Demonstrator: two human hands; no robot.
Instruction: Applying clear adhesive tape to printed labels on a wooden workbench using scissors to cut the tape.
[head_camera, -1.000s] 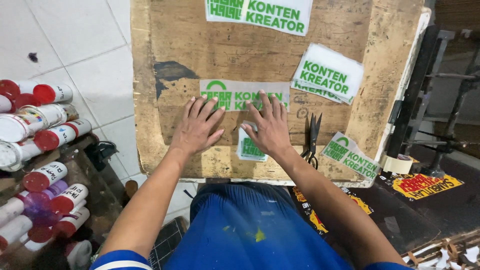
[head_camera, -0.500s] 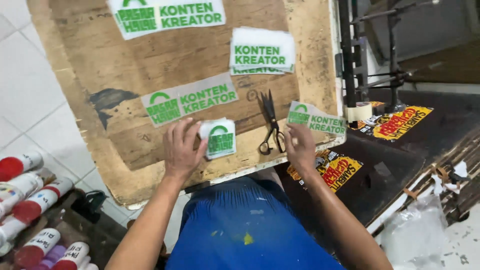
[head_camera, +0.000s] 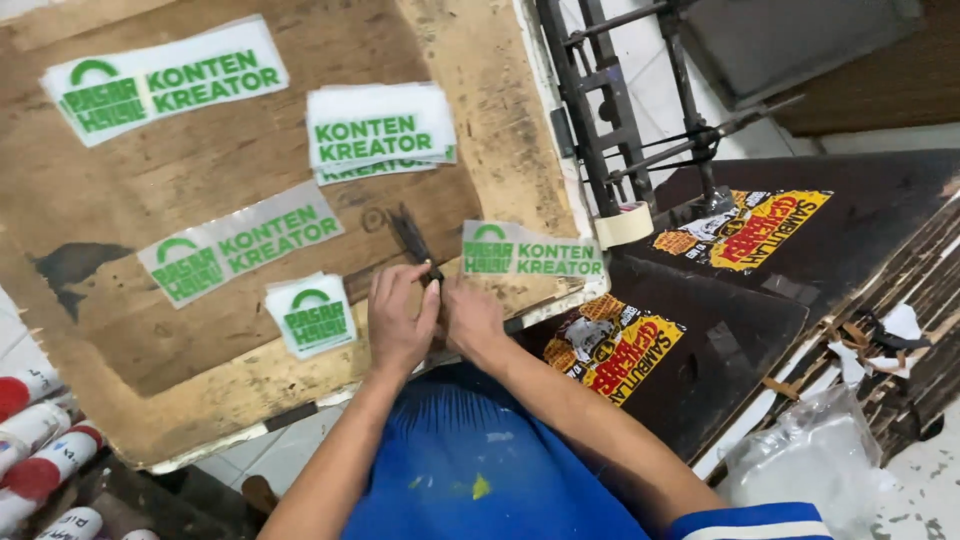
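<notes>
Both hands meet at the near edge of the wooden board (head_camera: 200, 390) — the left hand (head_camera: 400, 320) and right hand (head_camera: 470, 315) close their fingers on the handles of the dark scissors (head_camera: 412, 240). The blades point away from the hands, beside the green-and-white sticker (head_camera: 535, 252).

The scissors (head_camera: 412, 240) under the fingers (head_camera: 400, 290) are dark, near black. Just right of the fingers lies a white sticker (head_camera: 533, 251) printed in green, with a solid green block at its left end. Left of the fingers, a small white sticker stack (head_camera: 311, 314) carries a green arch emblem. The bench (head_camera: 240, 370) is worn brown wood with dark stains and pale scuffed edges. Below the fingers, the blue cloth (head_camera: 470, 470) shows yellow and white paint flecks. Further right, black sheets (head_camera: 700, 330) bear yellow-and-red prints.
</notes>
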